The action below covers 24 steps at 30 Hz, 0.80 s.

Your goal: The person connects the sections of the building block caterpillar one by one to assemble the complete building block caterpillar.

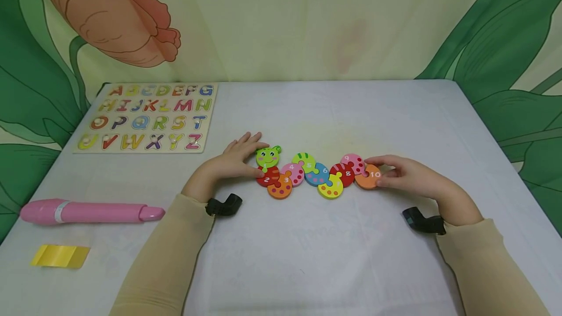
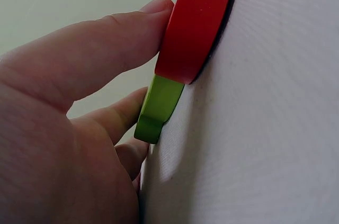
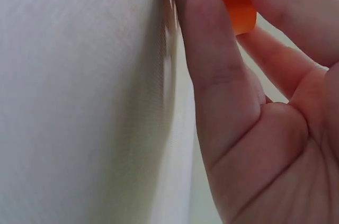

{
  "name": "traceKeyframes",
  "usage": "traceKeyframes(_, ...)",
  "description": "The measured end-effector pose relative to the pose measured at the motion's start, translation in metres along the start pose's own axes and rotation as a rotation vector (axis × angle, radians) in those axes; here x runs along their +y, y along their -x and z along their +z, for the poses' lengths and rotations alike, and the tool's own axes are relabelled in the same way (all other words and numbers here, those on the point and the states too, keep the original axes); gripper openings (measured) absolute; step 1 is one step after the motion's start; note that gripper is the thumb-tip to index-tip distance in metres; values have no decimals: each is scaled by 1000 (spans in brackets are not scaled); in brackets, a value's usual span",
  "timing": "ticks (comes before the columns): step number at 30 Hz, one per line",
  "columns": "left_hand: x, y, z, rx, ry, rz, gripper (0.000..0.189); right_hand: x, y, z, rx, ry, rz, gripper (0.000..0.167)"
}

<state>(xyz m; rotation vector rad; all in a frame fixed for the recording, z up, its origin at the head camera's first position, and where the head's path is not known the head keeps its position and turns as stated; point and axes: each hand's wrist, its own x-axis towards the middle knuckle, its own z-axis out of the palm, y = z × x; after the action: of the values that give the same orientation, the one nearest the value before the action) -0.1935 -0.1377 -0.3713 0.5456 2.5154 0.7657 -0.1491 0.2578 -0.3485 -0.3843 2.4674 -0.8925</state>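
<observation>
A colourful caterpillar puzzle (image 1: 330, 189) of interlocking numbered pieces lies in a wavy line on the table, its smiling green head (image 1: 267, 157) at the left. My left hand (image 1: 234, 159) holds that end, with the thumb against the red piece (image 2: 196, 23) numbered 2 and the index finger at the top of the head. Its other fingers spread away. At the opposite end, my right hand (image 1: 410, 175) pinches the orange piece (image 1: 369, 177) numbered 10 between thumb and fingers. The right wrist view shows this orange piece (image 3: 235, 1) between the fingers.
A wooden alphabet board (image 1: 147, 118) with letter pieces lies at the back left. Nearer on that side are a pink pen-shaped toy (image 1: 98, 212) and a small yellow strip (image 1: 60, 256). Behind the white table (image 1: 307, 257) hangs a printed curtain (image 1: 281, 23).
</observation>
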Motion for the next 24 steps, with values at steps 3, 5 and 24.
traceKeyframes(3, 0, 0, 0, 1, 1, -1, 71, 3, -1, 0, -1, -7, -16, 55)
traceKeyframes(5, 0, -1, 0, 2, 0, -1, 71, 4, -2, 0, -3, -12, -19, 54)
traceKeyframes(24, -1, 0, -1, -7, 7, 17, 70, 4, -5, 3, 63, 65, -28, 43)
